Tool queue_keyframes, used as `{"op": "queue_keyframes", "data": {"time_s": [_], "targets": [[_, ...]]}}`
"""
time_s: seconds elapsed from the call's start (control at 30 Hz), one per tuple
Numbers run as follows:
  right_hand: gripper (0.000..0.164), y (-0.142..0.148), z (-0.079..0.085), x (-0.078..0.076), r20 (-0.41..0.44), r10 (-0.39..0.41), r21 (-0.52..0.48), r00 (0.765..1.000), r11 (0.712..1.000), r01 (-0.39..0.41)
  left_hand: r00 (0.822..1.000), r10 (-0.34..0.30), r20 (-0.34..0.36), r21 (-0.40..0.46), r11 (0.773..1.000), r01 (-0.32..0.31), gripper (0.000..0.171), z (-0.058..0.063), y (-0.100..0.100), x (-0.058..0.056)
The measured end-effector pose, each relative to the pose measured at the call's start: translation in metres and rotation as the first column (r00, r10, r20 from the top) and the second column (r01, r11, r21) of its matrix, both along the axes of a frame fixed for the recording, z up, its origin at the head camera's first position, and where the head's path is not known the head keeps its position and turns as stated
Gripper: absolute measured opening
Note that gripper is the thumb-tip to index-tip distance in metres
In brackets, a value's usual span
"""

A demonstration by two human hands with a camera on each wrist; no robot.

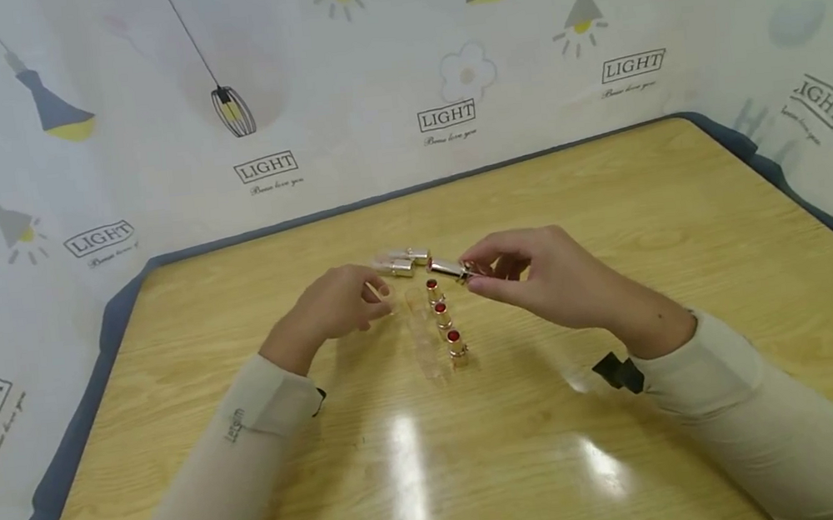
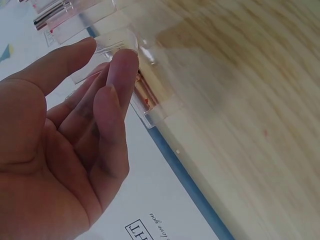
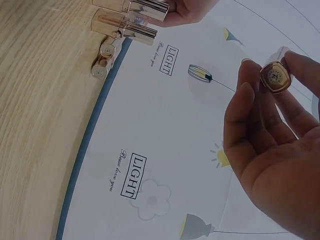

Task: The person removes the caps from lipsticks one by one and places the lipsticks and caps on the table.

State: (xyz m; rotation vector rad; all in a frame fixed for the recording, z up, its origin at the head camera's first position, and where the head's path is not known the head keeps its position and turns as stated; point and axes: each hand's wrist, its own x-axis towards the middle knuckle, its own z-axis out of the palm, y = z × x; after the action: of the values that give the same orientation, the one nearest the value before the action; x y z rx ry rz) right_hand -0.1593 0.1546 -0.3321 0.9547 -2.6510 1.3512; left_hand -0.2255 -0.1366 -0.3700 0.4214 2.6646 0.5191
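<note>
My right hand [image 1: 549, 276] pinches a shiny lipstick [image 1: 450, 268] between thumb and fingers, tilted above the table; its square base shows in the right wrist view. My left hand [image 1: 338, 305] pinches a clear cap [image 2: 117, 40] between thumb and fingertips, left of the lipstick. Three uncapped lipsticks with red tips, a far one [image 1: 433, 292], a middle one [image 1: 442, 316] and a near one [image 1: 456, 347], stand in a row between the hands. Clear caps [image 1: 425, 334] stand along their left side.
Behind the row, two more lipsticks, one [image 1: 416, 255] and another [image 1: 397, 268], lie on their sides with clear caps. The wooden table [image 1: 495, 453] meets a printed wall covering [image 1: 361, 148] along a blue edge at the back and sides.
</note>
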Motion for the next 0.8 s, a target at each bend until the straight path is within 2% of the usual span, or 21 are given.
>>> {"op": "queue_keyframes", "data": {"time_s": [0.27,0.6,0.8], "targets": [[0.021,-0.001,-0.004,-0.003,0.023,-0.014,-0.019,1.000,1.000,0.015,1.000,0.008,0.022,0.003,1.000,-0.008,0.027,-0.004,0.006,-0.003],[0.020,-0.003,-0.012,-0.008,0.075,-0.039,0.022,0.996,0.999,0.037,0.999,-0.040,-0.011,-0.018,0.999,0.040,0.028,-0.013,0.013,-0.013],[0.021,-0.004,-0.015,-0.012,0.080,-0.045,0.035,0.996,0.999,0.042,0.999,-0.033,-0.020,-0.036,0.999,0.033,0.025,-0.012,0.020,-0.018]]}}
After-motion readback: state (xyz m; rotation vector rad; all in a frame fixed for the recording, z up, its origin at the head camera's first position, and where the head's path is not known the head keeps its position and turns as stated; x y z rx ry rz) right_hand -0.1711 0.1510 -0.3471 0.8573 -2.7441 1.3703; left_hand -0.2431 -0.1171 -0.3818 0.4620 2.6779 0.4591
